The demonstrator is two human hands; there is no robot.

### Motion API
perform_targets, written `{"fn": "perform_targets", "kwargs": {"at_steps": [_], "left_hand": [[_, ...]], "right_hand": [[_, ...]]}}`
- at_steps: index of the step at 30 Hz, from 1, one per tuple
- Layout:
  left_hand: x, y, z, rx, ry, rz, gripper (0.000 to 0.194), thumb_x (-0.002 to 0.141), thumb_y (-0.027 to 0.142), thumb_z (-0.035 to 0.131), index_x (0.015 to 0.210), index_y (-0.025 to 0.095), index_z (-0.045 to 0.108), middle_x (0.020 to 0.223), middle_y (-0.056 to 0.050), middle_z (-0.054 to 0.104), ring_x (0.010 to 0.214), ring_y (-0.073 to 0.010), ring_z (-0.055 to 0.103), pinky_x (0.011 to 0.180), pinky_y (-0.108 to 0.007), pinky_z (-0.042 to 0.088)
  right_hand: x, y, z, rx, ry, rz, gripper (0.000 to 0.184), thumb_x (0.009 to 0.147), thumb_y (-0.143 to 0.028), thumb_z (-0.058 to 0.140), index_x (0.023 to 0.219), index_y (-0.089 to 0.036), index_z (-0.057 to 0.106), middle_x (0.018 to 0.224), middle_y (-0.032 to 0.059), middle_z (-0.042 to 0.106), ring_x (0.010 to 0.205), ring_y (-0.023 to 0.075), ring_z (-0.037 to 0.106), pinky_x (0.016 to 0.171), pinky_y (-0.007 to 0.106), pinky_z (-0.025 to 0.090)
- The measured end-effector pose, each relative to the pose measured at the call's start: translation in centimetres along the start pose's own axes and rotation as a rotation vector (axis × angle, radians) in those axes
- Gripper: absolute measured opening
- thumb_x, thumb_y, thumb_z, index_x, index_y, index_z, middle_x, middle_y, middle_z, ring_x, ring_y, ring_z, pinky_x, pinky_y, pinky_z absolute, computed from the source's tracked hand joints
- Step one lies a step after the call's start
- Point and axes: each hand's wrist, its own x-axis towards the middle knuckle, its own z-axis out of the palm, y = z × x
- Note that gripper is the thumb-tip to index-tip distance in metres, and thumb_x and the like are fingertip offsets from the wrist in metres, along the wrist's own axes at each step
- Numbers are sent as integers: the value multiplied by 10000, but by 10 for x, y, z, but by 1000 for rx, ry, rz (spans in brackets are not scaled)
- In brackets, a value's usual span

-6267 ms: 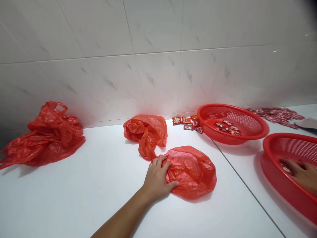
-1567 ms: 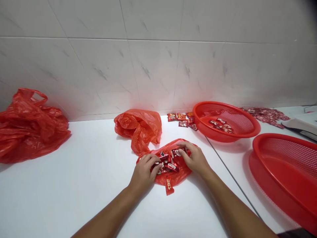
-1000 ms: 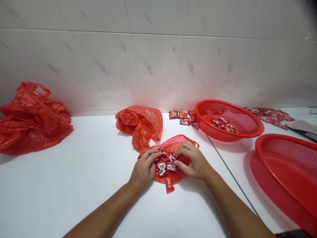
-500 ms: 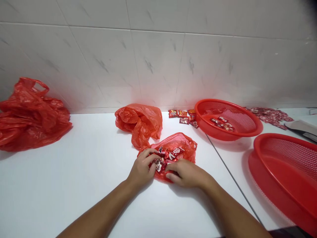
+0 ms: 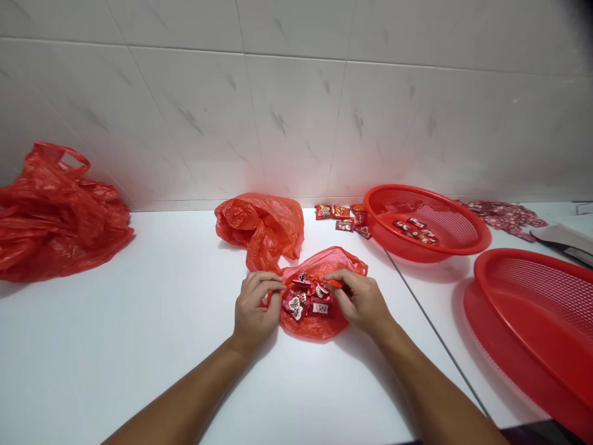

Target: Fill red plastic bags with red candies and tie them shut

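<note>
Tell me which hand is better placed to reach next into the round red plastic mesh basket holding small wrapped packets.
Right hand, most likely: it is at the right side of the open red plastic bag, nearer that basket. The left hand is at the bag's left edge, farther away.

Taking the open red bag (image 5: 315, 329) as centre, you have ample passage across the tabletop (image 5: 171, 296) at 9 o'clock, and between your forearms (image 5: 199, 392) at 6. Obstructions noted: a bulky bag (image 5: 60, 222) well apart at 10; a crumpled bag (image 5: 278, 219) close at 11; loose packets (image 5: 323, 212) around 12:30, tiled wall (image 5: 296, 142) behind; a round basket (image 5: 398, 245) at 2. You have a lane at 3, ending at the nearer basket (image 5: 491, 321).
</note>
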Motion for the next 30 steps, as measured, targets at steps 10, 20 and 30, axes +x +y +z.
{"fn": "perform_targets", "kwargs": {"at_steps": [10,20,30], "left_hand": [[6,-4,-4,13,48,-121,161,931,133,575,922,240,694,1036,-40,711,1002,-214,668,957,-437,542],[21,-19,-16,141,0,-322,174,921,356,630,1029,228,678,932,-24,634,806,-194,594,759,-346,510],[29,-24,-32,416,-427,-515,319,873,524,647,1032,265,549,659,27,642,554,-230,615,536,-308,353]], "right_hand": [[8,9,3,217,-7,182,317,1008,-469,575,854,-221,699,765,23,667,725,185,612,691,310,499],[5,10,4,167,159,287,334,903,-496,728,1112,-237,691,819,13,711,618,170,622,623,309,525],[13,50,-41,-465,303,336,519,870,-663,677,1087,-191,688,1054,129,672,950,281,641,827,386,482]]}}
